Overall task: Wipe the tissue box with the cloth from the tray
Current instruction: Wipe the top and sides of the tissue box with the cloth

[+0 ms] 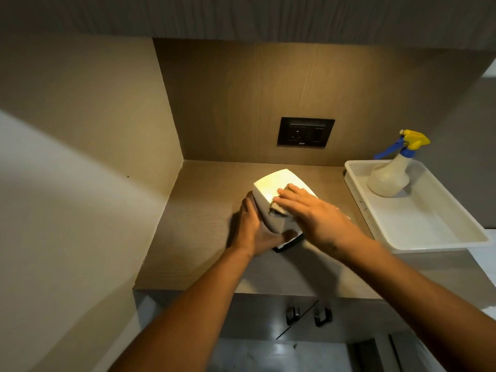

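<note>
White tissue box [271, 187], cloth [277, 208] atop

Wooden counter [204, 237] bears tissue box [271, 183] and tray [434, 237]

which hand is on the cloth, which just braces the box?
The right hand presses the cloth flat on top of the tissue box. The left hand only grips the box's left side, no cloth under it.

Two bare forearms, sleeveless, ringless hands [308, 213]
</note>
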